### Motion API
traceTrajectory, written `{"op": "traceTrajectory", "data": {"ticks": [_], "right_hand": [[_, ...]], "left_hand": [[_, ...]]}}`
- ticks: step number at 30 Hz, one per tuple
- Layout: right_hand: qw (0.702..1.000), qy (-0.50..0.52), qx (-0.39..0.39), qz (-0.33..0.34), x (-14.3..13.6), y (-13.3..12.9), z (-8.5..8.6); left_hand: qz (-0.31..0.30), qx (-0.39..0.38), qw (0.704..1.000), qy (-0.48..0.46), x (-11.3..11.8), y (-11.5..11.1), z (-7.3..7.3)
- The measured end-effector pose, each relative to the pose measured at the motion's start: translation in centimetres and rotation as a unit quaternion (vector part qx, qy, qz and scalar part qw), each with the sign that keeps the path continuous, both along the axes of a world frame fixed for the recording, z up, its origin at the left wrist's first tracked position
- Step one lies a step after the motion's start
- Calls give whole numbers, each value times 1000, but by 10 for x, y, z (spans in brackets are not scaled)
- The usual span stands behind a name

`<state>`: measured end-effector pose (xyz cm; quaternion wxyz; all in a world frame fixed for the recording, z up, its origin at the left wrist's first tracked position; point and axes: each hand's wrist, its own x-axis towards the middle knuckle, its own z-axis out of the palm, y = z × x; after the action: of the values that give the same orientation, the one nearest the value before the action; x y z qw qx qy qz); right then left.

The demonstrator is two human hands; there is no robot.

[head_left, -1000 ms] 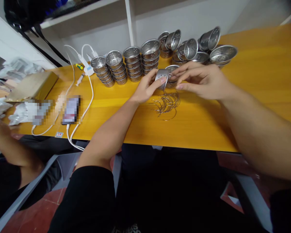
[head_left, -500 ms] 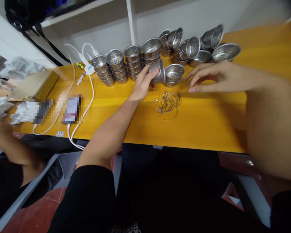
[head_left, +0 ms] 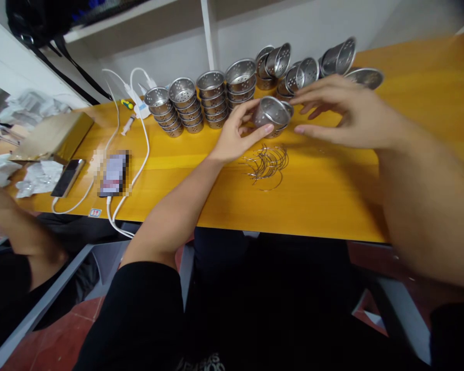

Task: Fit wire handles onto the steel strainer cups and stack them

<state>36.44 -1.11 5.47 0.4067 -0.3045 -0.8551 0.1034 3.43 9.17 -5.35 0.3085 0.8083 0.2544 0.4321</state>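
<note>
A perforated metal cup (head_left: 271, 111), upright and slightly tilted, is gripped between the thumb and fingers of my left hand (head_left: 242, 129). It is at or just over another perforated cup (head_left: 280, 133), which it largely covers; I cannot tell whether the two touch. My right hand (head_left: 340, 113) hovers just right of them, thumb and fingers apart, with nothing between them. Behind that hand are loose, tipped cups (head_left: 307, 74), partly hidden by it. A heap of thin curved wires (head_left: 268, 165) lies on the table in front of the cups.
Stacks of perforated cups (head_left: 183, 105) stand along the back of the yellow table (head_left: 216, 201). To the left are a phone (head_left: 114, 174) on a white cable, a syringe (head_left: 128, 125), a cardboard box (head_left: 56, 136) and plastic bags. Another person's arm (head_left: 23, 226) is at far left.
My left hand has moved right and turned the cup from lying sideways to nearly upright, over the other cup. My right hand has shifted slightly left and up towards it.
</note>
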Motion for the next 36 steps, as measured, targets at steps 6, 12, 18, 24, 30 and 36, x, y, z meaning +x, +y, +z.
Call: {"op": "traceTrajectory", "data": {"ticks": [6, 12, 18, 24, 30, 36], "right_hand": [[999, -36, -16, 14, -41, -18, -1], [991, -62, 29, -115, -36, 2, -14], [992, -57, -30, -106, -41, 19, -30], [989, -77, -55, -114, -44, 19, -28], [979, -111, -68, -160, -52, 1, -8], [957, -34, -14, -287, -44, 10, 38]], "left_hand": [[-34, 25, 999, 24, 2, -2, -3], [44, -4, 999, 17, -4, 12, -7], [59, -33, 997, 36, -6, 13, -10], [43, -30, 996, 76, -2, -14, 3], [24, -28, 998, 55, -2, -30, 11], [15, -42, 998, 54, -5, -27, 9]]}}
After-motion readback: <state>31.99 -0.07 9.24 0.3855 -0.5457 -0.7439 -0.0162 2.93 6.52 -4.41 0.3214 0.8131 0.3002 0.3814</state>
